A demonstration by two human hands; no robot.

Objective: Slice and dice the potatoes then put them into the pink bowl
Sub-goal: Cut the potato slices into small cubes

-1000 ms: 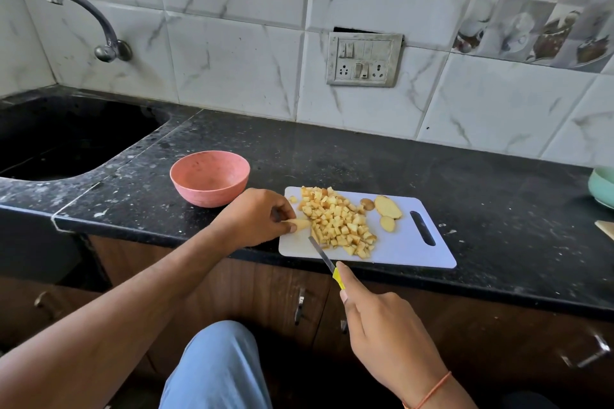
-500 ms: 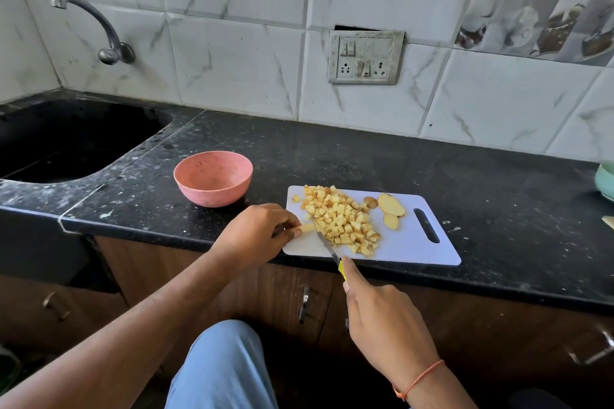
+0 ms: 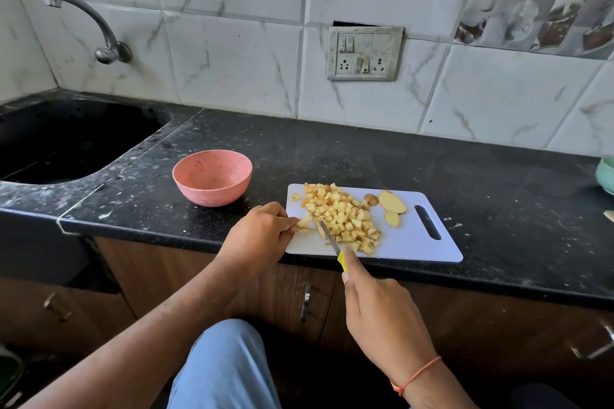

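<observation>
Dicing: left hand (image 3: 257,236) pinches potato strips (image 3: 305,222), right hand (image 3: 382,312) grips knife (image 3: 329,236). Next: crosscut; pink bowl (image 3: 212,176) empty.

I see bare black counter (image 3: 349,156) behind the board (image 3: 415,246), all the way to the wall. A hand can pass there. The pink bowl (image 3: 212,178) sits left of the board with a small gap between them. The sink (image 3: 66,139) is a big hole far left. A green bowl (image 3: 606,174) sits at the right edge. The tap (image 3: 89,23) sticks out above the sink.
</observation>
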